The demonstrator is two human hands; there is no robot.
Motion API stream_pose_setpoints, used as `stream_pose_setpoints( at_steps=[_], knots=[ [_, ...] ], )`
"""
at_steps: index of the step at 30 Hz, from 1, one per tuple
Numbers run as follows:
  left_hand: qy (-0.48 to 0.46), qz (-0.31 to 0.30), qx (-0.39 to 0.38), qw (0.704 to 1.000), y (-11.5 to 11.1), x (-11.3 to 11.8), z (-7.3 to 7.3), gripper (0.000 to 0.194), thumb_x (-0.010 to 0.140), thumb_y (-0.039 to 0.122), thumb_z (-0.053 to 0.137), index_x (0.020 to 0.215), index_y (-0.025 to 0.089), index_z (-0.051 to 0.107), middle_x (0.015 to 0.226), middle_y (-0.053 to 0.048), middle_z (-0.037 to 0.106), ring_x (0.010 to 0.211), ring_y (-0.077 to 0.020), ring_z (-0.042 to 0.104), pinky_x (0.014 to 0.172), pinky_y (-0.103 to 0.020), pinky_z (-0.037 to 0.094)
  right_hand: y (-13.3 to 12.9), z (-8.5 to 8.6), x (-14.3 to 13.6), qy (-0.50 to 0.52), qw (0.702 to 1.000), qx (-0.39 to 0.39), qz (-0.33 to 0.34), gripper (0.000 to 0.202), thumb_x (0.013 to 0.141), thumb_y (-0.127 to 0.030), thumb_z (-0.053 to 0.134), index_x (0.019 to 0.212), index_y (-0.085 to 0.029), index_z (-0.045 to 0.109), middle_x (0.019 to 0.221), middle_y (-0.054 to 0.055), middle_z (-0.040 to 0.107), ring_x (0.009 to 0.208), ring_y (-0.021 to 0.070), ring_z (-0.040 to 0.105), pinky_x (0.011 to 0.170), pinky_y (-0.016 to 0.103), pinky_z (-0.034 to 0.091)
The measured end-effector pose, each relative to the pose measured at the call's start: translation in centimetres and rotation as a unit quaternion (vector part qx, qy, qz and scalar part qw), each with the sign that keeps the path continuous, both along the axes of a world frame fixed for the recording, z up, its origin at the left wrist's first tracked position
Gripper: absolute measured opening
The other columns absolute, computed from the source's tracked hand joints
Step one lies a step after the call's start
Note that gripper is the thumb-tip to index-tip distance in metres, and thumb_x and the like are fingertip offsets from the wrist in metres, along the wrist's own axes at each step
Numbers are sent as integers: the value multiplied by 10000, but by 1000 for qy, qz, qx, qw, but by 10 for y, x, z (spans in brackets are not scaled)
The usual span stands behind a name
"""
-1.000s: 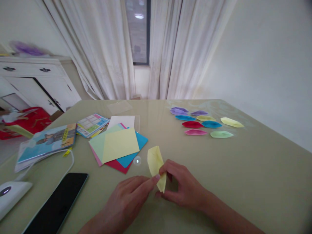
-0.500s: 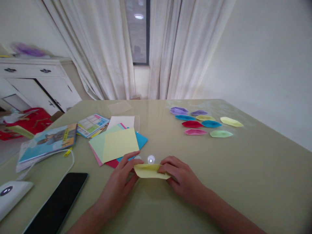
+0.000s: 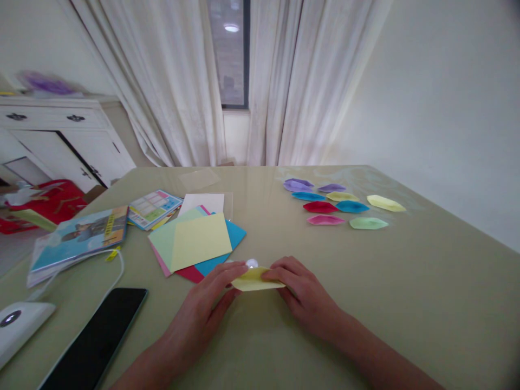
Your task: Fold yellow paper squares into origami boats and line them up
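A folded yellow paper boat (image 3: pixel 257 281) is held between my two hands, low over the middle of the table. My left hand (image 3: pixel 211 295) pinches its left end, fingers on top and thumb below. The right end is in my right hand (image 3: pixel 303 290), whose fingertips reach into the fold while the thumb stays underneath. Just beyond the paper a bright round light spot shows on the tabletop. To the left of it lies a fanned stack of coloured paper sheets (image 3: pixel 203 241), a pale yellow one uppermost.
Several folded paper boats (image 3: pixel 325 220) in various colours lie at the back right. A black phone (image 3: pixel 97 336), a white device (image 3: pixel 24 325) with a cable, a blue-covered book (image 3: pixel 81 238) and a printed card (image 3: pixel 154 208) occupy the left side. White curtains (image 3: pixel 170 81) hang behind the table.
My left hand has shifted right and its fingers cover more of the paper's left end. The paper has moved slightly up and its opening looks narrower. My right hand is nearly still.
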State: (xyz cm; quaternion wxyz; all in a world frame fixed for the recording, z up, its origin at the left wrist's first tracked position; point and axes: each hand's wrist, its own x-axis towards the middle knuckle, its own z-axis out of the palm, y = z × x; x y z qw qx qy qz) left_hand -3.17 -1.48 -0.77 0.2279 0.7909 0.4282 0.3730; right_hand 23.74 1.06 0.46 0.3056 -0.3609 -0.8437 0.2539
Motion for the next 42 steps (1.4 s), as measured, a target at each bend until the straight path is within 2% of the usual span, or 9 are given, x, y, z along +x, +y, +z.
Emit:
stream_pose_setpoints(
  at_steps=[5, 9, 14, 17, 19, 26, 31, 37, 42],
  knots=[
    [-25, -22, -17, 999, 3, 0, -3, 255, 1070, 205, 528, 1214, 325, 701, 1366, -40, 704, 1258, -185, 680, 1064, -296, 543, -1, 1, -1, -7, 1000, -8, 1, 444, 918, 23, 534, 1259, -215, 689, 1162, 102, 677, 1112, 252, 620, 978, 377, 521],
    [-32, -1, -16, 999, 5, -2, -4, 227, 1051, 213, 575, 1189, 321, 718, 1289, -37, 732, 1205, -190, 698, 1035, -296, 548, -2, 2, -1, 8, 1000, -9, 7, 368, 997, -104, 621, 1338, -242, 627, 1221, 94, 679, 1140, 249, 627, 1004, 371, 512],
    [-49, 36, -6, 998, 6, -5, -5, 199, 1041, 226, 599, 1162, 309, 733, 1225, -33, 768, 1153, -198, 724, 1009, -307, 560, -2, 0, 0, 58, 998, 12, -29, 189, 1024, -147, 624, 1187, -240, 613, 1142, 63, 693, 1037, 210, 659, 924, 316, 527],
    [-63, 42, -17, 997, 7, -5, -4, 189, 1041, 263, 614, 1166, 310, 747, 1233, -37, 774, 1160, -208, 726, 1008, -316, 566, 0, 0, 1, 62, 997, 10, -35, 158, 1020, -103, 597, 1089, -237, 642, 1143, 61, 701, 1051, 196, 675, 927, 298, 528],
    [-70, 35, -28, 997, 7, -4, -3, 210, 1048, 291, 607, 1194, 318, 756, 1260, -40, 769, 1173, -213, 722, 1017, -326, 568, 1, 1, 1, 66, 997, 9, -37, 173, 1029, -106, 588, 1105, -236, 672, 1176, 68, 710, 1084, 194, 686, 954, 297, 531],
    [-68, 31, -65, 995, 5, 0, 5, 314, 1099, 359, 501, 1233, 295, 778, 1323, -65, 741, 1219, -227, 698, 1073, -374, 553, 1, 5, 2, 54, 997, 4, -51, 208, 1089, -282, 580, 1106, -234, 782, 1279, 87, 726, 1127, 201, 716, 993, 306, 551],
    [-58, 31, -87, 994, 2, 1, 12, 354, 1104, 390, 482, 1275, 297, 778, 1336, -73, 725, 1204, -237, 695, 1057, -383, 564, 0, 9, 2, 61, 996, -29, -60, 290, 1107, -337, 543, 1073, -217, 804, 1264, 96, 736, 1134, 214, 713, 1010, 324, 543],
    [-51, 29, -101, 993, -3, 2, 17, 349, 1105, 382, 482, 1293, 326, 771, 1372, -54, 699, 1219, -226, 683, 1057, -351, 554, -1, 12, 2, 92, 992, -64, -56, 289, 1105, -344, 549, 1074, -220, 808, 1287, 94, 722, 1133, 207, 707, 995, 316, 540],
    [-67, 25, -86, 994, -3, 1, 17, 320, 1099, 366, 505, 1283, 340, 765, 1357, -44, 705, 1246, -217, 676, 1077, -346, 543, -1, 12, 0, 94, 992, -81, -29, 289, 1112, -352, 539, 1130, -234, 802, 1339, 90, 687, 1194, 208, 676, 1029, 316, 524]
  ],
)
